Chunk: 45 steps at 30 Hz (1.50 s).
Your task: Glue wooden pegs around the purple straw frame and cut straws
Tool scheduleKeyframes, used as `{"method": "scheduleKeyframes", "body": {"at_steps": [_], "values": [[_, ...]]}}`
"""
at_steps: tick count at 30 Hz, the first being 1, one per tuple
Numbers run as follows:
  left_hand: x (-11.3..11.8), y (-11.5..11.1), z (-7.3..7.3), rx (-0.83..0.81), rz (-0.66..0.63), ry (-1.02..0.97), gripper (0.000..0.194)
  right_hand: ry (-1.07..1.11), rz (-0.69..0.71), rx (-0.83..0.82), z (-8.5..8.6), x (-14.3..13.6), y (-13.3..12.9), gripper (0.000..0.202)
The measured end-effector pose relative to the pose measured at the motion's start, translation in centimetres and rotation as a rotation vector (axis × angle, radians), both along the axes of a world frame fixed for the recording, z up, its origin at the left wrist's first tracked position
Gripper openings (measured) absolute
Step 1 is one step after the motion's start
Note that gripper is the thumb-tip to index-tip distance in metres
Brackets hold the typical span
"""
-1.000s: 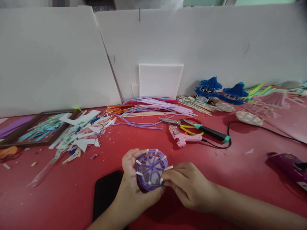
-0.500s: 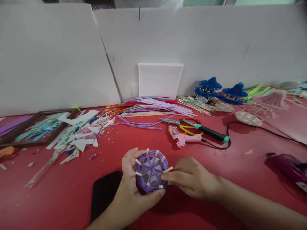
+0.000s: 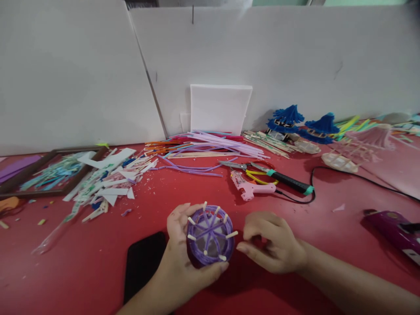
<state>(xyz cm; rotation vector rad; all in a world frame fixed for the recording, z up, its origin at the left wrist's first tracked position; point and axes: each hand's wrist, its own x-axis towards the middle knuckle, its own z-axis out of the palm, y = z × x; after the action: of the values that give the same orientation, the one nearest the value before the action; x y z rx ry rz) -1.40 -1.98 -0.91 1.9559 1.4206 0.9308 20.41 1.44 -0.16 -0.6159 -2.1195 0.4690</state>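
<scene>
My left hand (image 3: pixel 183 262) is wrapped round a small round purple basket-like piece (image 3: pixel 211 229), thumb along its near side and fingers at its far left. Purple pipe cleaners cross its open face like spokes, and several pale wooden stick ends poke out around the rim. A greyish base shows behind the spokes. Just right of the piece, my right hand (image 3: pixel 275 245) is apart from it, fingers curled with a gap between thumb and forefinger; nothing shows in it. A black phone (image 3: pixel 144 262) lies under my left wrist.
Beyond the hands lie a pink glue gun (image 3: pixel 254 189), scissors (image 3: pixel 236 165) and a black-handled tool (image 3: pixel 290 182). Purple pipe cleaners (image 3: pixel 226 146) are heaped behind. Paper scraps (image 3: pixel 113 192) and a brown frame (image 3: pixel 70 188) are left; a magenta device (image 3: pixel 390 227) and blue-roofed models (image 3: pixel 321 127) right.
My right hand has drawn back rightward from the purple piece, and its thumb and forefinger have parted. My left hand still holds the piece, in nearly the same spot.
</scene>
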Motion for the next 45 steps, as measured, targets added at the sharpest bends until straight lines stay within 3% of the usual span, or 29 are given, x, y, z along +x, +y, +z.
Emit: {"method": "scheduleKeyframes", "body": {"at_steps": [11,19,27,33,39,45], "values": [[0.2,0.0,0.1,0.063,-0.033,0.027,0.079,-0.016,0.056,-0.109,0.0,-0.6,-0.1,0.011],[0.4,0.0,0.6,0.062,-0.058,-0.007,0.076,-0.16,-0.011,0.045,0.6,-1.2,-0.4,0.017],[0.4,0.0,0.2,0.061,-0.022,-0.027,0.08,-0.187,-0.037,0.035,0.5,-1.3,-0.4,0.017],[0.2,-0.1,-0.1,-0.025,-0.048,-0.127,0.096,0.018,0.025,-0.15,0.2,-0.5,-0.2,0.017],[-0.1,-0.1,0.1,0.015,-0.07,-0.01,0.084,0.378,-0.157,-0.335,0.0,-0.2,0.7,0.005],[-0.2,0.0,0.4,-0.006,-0.056,0.009,0.087,0.379,-0.221,-0.505,-1.0,-0.2,1.0,0.011]]}}
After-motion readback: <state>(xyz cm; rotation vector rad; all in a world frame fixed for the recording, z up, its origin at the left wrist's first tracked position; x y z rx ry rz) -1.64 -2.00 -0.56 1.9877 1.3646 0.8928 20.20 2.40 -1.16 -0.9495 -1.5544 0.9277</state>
